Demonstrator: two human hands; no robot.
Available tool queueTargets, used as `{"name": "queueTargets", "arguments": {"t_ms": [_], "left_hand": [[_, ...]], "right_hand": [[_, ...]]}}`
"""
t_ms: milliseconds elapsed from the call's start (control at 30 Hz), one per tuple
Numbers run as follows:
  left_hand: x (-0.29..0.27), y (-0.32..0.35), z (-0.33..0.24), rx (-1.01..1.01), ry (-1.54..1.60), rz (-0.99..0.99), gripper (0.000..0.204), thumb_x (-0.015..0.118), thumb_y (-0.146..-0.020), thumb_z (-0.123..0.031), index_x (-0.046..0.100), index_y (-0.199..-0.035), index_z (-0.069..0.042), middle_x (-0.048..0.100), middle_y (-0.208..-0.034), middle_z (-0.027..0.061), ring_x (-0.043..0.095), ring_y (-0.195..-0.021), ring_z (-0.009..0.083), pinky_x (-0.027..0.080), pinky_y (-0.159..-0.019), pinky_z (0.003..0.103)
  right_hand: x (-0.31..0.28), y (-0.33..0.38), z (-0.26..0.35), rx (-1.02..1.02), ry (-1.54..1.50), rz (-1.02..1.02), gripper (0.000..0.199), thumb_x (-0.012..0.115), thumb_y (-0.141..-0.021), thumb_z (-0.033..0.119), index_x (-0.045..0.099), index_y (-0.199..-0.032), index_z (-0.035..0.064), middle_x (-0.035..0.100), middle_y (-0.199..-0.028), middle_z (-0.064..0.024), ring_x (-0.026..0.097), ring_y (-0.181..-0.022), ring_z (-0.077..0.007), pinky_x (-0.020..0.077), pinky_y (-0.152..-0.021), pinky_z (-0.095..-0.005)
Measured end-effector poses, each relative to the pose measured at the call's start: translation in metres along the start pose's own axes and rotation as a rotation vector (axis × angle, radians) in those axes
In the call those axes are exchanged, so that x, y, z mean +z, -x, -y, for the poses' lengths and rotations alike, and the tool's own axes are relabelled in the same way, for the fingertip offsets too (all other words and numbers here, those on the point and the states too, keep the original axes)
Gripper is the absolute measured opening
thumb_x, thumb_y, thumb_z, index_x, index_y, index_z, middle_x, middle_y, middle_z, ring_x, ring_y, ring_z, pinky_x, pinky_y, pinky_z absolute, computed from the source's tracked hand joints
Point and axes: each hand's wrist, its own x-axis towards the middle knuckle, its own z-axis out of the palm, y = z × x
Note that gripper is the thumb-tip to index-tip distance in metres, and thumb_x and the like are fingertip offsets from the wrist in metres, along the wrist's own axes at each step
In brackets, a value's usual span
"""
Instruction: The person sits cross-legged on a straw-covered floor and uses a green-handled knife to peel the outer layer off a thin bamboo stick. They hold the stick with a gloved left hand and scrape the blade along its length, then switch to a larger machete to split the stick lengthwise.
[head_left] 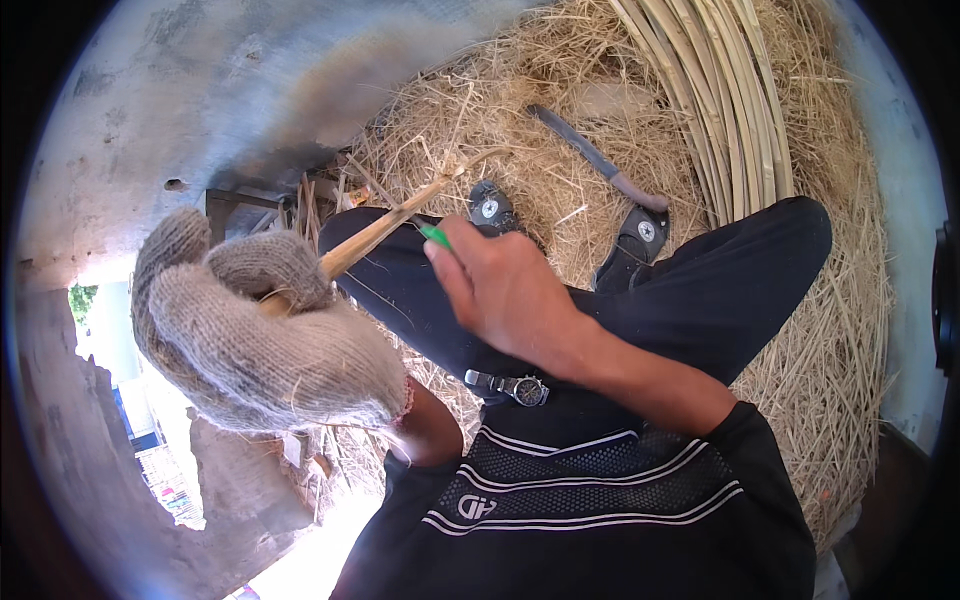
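Observation:
My left hand [255, 335], in a grey knitted glove, is closed around a pale bamboo stick [385, 230] that points up and to the right. My bare right hand [500, 290] grips a tool with a green handle [434, 236], held against the stick just above my lap. The tool's blade is hidden behind the hand and stick. A wristwatch [520, 388] sits on my right wrist. My legs in dark trousers [700, 290] stretch over the straw, ending in black sneakers [640, 235].
Dry straw [830, 330] covers the ground around my legs. A bundle of long split bamboo strips [720, 90] lies at the top right. A long knife [595, 155] rests on the straw beyond my feet. Concrete floor [200, 90] spreads to the left.

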Motion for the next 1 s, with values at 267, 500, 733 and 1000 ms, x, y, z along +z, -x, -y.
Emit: {"name": "queueTargets", "arguments": {"t_ms": [267, 500, 733, 1000], "left_hand": [[-0.018, -0.005, 0.013, 0.285, -0.225, 0.157, 0.031, 0.045, -0.098, -0.021, 0.064, -0.1, 0.005, 0.052, -0.063, 0.0018, 0.044, -0.046, 0.0091, 0.041, -0.045, 0.024], [-0.007, -0.002, -0.004, 0.06, 0.016, 0.146, 0.026, 0.05, -0.094, -0.016, 0.065, -0.095, 0.005, 0.048, -0.056, 0.0004, 0.042, -0.044, 0.0078, 0.034, -0.04, 0.021], [-0.007, 0.005, -0.005, -0.125, 0.144, 0.119, 0.027, 0.051, -0.089, -0.018, 0.065, -0.091, 0.005, 0.048, -0.056, 0.003, 0.042, -0.044, 0.0098, 0.039, -0.043, 0.023], [-0.033, -0.011, 0.017, 0.033, 0.091, 0.254, 0.022, 0.048, -0.079, -0.017, 0.059, -0.081, 0.002, 0.046, -0.054, 0.0047, 0.038, -0.04, 0.0103, 0.036, -0.041, 0.024]], "right_hand": [[0.025, -0.007, -0.04, -0.018, 0.097, -0.082, 0.022, 0.055, -0.099, 0.023, 0.056, -0.096, 0.0022, 0.061, -0.057, -0.0225, 0.064, -0.054, -0.0438, 0.0541, -0.051, -0.0513], [0.019, -0.016, -0.078, 0.083, 0.325, -0.049, 0.025, 0.05, -0.101, 0.026, 0.056, -0.101, 0.0013, 0.065, -0.069, -0.027, 0.067, -0.066, -0.0468, 0.0553, -0.061, -0.055], [-0.003, -0.004, -0.014, -0.02, 0.056, -0.016, 0.023, 0.056, -0.099, 0.024, 0.058, -0.102, 0.0013, 0.062, -0.063, -0.0243, 0.064, -0.06, -0.0451, 0.051, -0.056, -0.0526], [-0.005, 0.003, 0.019, -0.147, 0.099, -0.042, 0.016, 0.058, -0.098, 0.018, 0.054, -0.095, 0.0031, 0.058, -0.054, -0.0187, 0.062, -0.051, -0.0399, 0.049, -0.046, -0.0485]]}}
